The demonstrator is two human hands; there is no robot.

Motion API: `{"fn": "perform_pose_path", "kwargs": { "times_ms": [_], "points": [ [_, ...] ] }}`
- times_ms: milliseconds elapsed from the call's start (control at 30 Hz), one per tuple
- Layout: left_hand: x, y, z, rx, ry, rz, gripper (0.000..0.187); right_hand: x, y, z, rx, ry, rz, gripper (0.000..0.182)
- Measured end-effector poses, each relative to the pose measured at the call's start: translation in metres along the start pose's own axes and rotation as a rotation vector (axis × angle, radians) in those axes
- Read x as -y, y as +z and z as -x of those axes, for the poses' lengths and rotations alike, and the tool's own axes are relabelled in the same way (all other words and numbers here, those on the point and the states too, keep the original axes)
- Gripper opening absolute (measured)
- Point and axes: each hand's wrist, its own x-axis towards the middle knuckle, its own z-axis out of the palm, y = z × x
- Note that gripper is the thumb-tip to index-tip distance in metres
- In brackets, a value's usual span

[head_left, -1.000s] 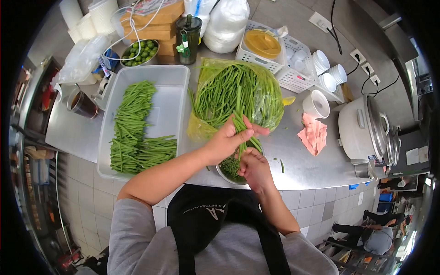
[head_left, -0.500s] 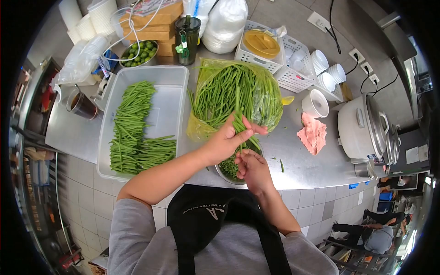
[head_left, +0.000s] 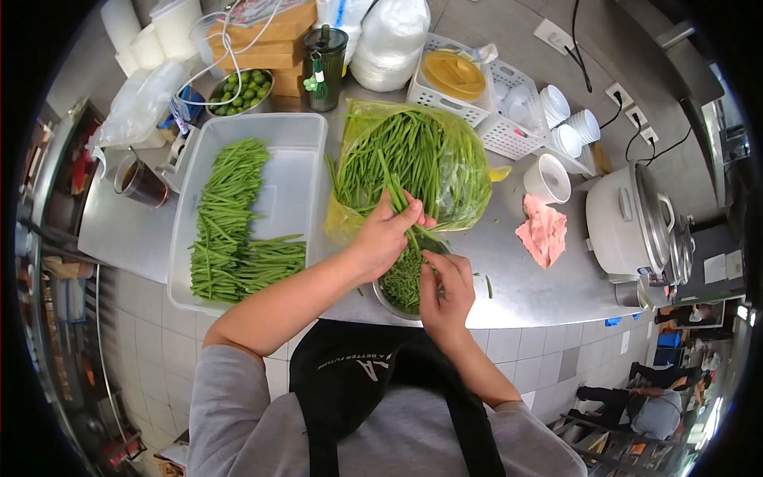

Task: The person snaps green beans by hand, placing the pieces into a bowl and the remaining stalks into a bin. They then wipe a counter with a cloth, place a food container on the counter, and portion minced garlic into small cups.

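Observation:
My left hand (head_left: 389, 238) is closed around a small bunch of green beans (head_left: 395, 189), whose tips point up over a yellow plastic bag (head_left: 343, 224) full of more beans. Just below, my right hand (head_left: 449, 298) has its fingers curled, thumb and forefinger close together near the lower bean ends; anything between them is too small to make out. Under both hands stands a metal bowl (head_left: 388, 304) with short green bean ends (head_left: 401, 282), partly covered by the hands. At the left, a clear plastic tub (head_left: 290, 191) holds rows of green beans (head_left: 230, 215).
A pink cloth (head_left: 542, 230) and a white cup (head_left: 547, 179) lie to the right, near a large cooker (head_left: 624, 219). White baskets (head_left: 509, 139), a dark tumbler (head_left: 324, 71) and a bowl of green limes (head_left: 246, 91) line the back. A glass of dark drink (head_left: 141, 183) stands left.
The bunch in my left hand has tilted leftward and come slightly lower. My right hand has moved down and right, away from the bean ends, uncovering more of the bowl.

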Motion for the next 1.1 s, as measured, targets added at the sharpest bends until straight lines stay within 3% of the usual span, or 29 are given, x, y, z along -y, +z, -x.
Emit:
{"fn": "perform_pose_path", "kwargs": {
  "times_ms": [133,233,433,533,633,767,867,1100],
  "points": [
    [0.002,0.004,0.003,-0.024,-0.065,0.056,0.019,-0.013,0.015,-0.017,-0.056,-0.342,0.190,0.023],
    [0.005,0.000,0.001,-0.015,-0.067,0.085,0.019,-0.017,0.019,-0.019,-0.053,-0.363,0.333,0.022],
    [0.008,0.000,0.002,-0.015,-0.119,0.106,0.019,-0.024,0.018,-0.023,-0.068,-0.363,0.311,0.017],
    [0.003,0.007,0.006,-0.015,-0.180,0.134,0.019,-0.024,0.014,-0.020,0.021,-0.058,0.078,0.011],
    [0.006,-0.004,0.000,0.076,-0.109,0.149,0.020,-0.016,0.006,-0.025,0.015,0.686,-0.691,0.008],
    [0.005,-0.005,-0.003,0.028,-0.017,0.089,0.019,-0.027,-0.003,-0.005,0.108,0.430,-0.475,0.012],
    [0.006,-0.002,-0.001,0.017,-0.035,0.090,0.020,0.000,-0.006,-0.015,0.068,0.092,-0.131,0.017],
    [0.007,0.001,0.001,0.026,-0.079,0.103,0.025,-0.006,0.019,-0.026,0.002,-0.134,0.215,0.019]
  ]
}}
